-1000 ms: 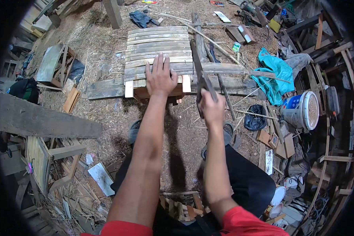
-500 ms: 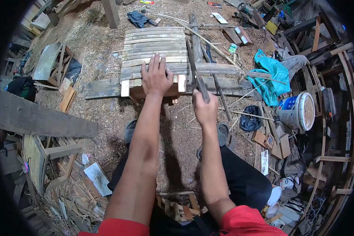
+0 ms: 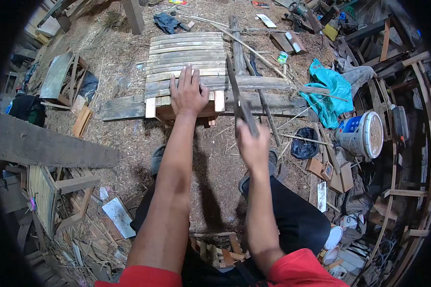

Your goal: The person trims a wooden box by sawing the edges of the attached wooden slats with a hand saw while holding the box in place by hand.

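A slatted wooden piece (image 3: 187,55) with a boxy frame beneath rests across planks on the ground. My left hand (image 3: 189,93) lies flat on its near slats, fingers spread. My right hand (image 3: 253,143) is wrapped round the handle of a handsaw (image 3: 239,95). The saw's dark blade points away from me along the right ends of the slats; whether its teeth touch the wood I cannot tell. A long plank (image 3: 124,108) runs under the slatted piece.
A teal sheet (image 3: 333,93), a white bucket (image 3: 371,135) and a black plastic bag (image 3: 305,143) lie to the right. A thick beam (image 3: 57,146) juts in from the left. Wood scraps and shavings cover the ground; thin sticks cross beyond the saw.
The saw and my right hand first came nearer my left hand, then shifted back toward me and slightly right. My left hand has stayed on the slats. The whole view has drifted slightly.
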Tool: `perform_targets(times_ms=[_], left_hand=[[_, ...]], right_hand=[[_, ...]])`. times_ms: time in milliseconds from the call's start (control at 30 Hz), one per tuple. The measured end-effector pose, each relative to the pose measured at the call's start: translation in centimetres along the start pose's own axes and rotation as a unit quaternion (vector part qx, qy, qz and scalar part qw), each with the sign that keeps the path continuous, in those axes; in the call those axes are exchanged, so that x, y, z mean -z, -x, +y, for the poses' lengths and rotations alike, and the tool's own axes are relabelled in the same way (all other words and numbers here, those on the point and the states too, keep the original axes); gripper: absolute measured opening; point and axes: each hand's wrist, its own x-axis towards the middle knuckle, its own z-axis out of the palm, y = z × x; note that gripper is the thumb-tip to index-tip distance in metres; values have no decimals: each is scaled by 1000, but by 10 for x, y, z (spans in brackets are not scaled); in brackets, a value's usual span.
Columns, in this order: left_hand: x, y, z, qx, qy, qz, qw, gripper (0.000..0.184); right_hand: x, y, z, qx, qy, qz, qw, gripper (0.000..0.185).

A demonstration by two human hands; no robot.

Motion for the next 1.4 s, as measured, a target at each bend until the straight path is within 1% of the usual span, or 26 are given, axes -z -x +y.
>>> perform_targets(times_ms=[67, 100, 167, 233, 300, 400, 467, 533, 567, 633, 667, 700, 733, 767, 867, 933, 967, 1067, 1167, 1267, 1367, 1400], left_hand=[[0, -1, 0, 4, 4, 1, 1000, 55], [-2, -5, -2, 5, 5, 5, 1000, 55], [-7, -1, -1, -2, 10, 17, 1000, 53], [-5, -2, -2, -5, 11, 16, 1000, 52], [-5, -1, -3, -8, 14, 20, 1000, 52], [-4, 0, -1, -11, 14, 26, 1000, 52], [-6, 1, -1, -9, 16, 26, 999, 52], [-6, -2, -3, -10, 12, 24, 1000, 52], [-6, -6, -4, -8, 13, 30, 999, 52], [-6, -2, -4, -11, 17, 29, 999, 52], [-5, -1, -2, -13, 20, 28, 999, 53], [-3, 3, -2, -14, 20, 23, 999, 52], [-2, 2, -1, -13, 19, 24, 999, 52], [-1, 0, -1, -13, 18, 27, 999, 52], [-2, -1, -1, -13, 18, 27, 999, 52], [-3, -1, -2, -5, 22, 15, 1000, 55], [-4, -4, -3, -2, 23, 12, 1000, 57], [-6, -4, -4, -14, 17, 36, 999, 52], [-4, 0, -1, -17, 18, 40, 999, 52], [-4, 2, -1, -12, 20, 30, 999, 52], [-2, 2, -1, -11, 6, 30, 999, 54], [-3, -2, -3, -9, 12, 27, 1000, 54]], right_hand=[[7, 47, 3, 18, -8, 21, 1000, 27], [3, 58, 3, -21, -45, 59, 997, 24], [3, 43, 9, -26, -40, 53, 997, 28], [-7, -1, 10, 19, 7, 45, 999, 33], [-20, -41, 13, 27, 3, 27, 999, 36], [-7, -28, -1, 19, 41, 7, 999, 35], [7, 15, -16, 14, 51, 2, 999, 34], [9, 45, -7, 1, -3, 25, 1000, 33], [9, 50, -4, -10, -30, 37, 999, 32], [5, 28, -8, -25, -9, 32, 999, 32], [-4, 2, 1, 41, 25, 38, 998, 34], [-15, -23, 11, 60, 32, 48, 997, 36], [-21, -40, 14, 32, 20, 46, 998, 38], [-19, -39, 8, 33, 28, 31, 999, 38], [1, -11, -15, 30, 49, -1, 998, 38], [9, 39, -21, -7, 12, 30, 999, 38], [10, 47, -23, -22, -8, 44, 999, 38], [4, 32, -20, -21, 11, 37, 999, 38], [-17, -26, 7, 3, -33, 38, 999, 38], [-12, -35, -1, -7, 11, 7, 1000, 38], [5, 20, -34, -12, 61, 3, 998, 38], [6, 32, -31, -21, 34, 19, 999, 38]])
